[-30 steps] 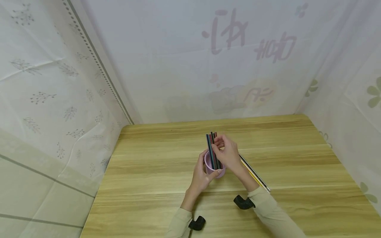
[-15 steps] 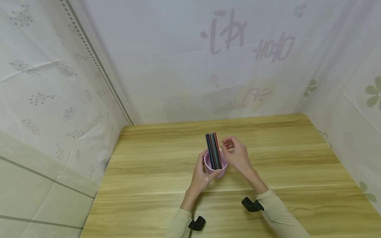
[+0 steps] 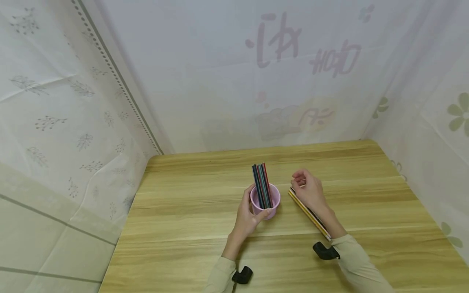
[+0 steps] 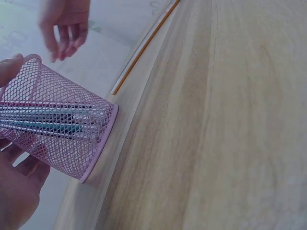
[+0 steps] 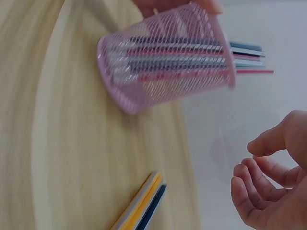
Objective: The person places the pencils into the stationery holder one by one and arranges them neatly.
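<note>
A pink mesh pen cup (image 3: 275,196) is gripped by my left hand (image 3: 245,217), thumb at the near rim and fingers round its side. Several slim pencils (image 3: 261,183) in dark, teal and red lean together inside it. Through the mesh in the left wrist view, their lower ends (image 4: 57,120) show near the base. To the right of the cup, my right hand (image 3: 310,191) hovers over a few loose pencils (image 3: 305,209), yellow, white and dark, lying side by side. In the right wrist view its fingers (image 5: 259,184) are loosely bent and hold nothing.
The wooden table (image 3: 183,219) spreads out around both hands. Patterned white cloth (image 3: 205,81) hangs behind it and at both sides. A black wrist mount (image 3: 325,251) sits by the right sleeve, another mount (image 3: 242,275) by the left.
My right hand has moved away from the pencils in the cup, rightward to above the loose pencils. The left hand and cup stay in nearly the same place.
</note>
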{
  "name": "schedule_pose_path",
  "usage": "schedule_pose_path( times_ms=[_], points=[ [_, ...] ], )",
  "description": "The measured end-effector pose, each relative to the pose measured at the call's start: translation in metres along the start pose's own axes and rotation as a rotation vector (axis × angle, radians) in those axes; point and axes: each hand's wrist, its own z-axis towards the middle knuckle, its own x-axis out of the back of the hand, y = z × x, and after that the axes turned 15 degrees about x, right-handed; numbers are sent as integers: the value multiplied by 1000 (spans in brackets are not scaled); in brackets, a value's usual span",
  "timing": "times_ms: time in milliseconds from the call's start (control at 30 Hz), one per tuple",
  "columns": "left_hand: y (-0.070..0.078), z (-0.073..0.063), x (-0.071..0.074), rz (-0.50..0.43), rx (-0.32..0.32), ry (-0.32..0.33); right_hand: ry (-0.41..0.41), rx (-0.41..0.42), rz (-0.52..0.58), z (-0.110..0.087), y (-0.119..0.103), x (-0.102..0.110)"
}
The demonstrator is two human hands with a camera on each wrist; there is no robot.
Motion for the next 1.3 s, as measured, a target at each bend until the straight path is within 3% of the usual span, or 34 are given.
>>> schedule_pose_path(
  times_ms=[400, 867, 1100, 1300],
  points=[
    [-1, 1, 0, 6, -22, 7, -92, -87, -62, -14, 30, 8],
    [1, 0, -1, -2, -30, 9, -149, -130, -88, -23, 47, 5],
    [41, -11, 7, 9, 8, -27, -188, -130, -116, -29, 56, 1],
    [19, -5, 2, 16, 3, -12, -221, -157, -115, -31, 60, -2]
  ],
)
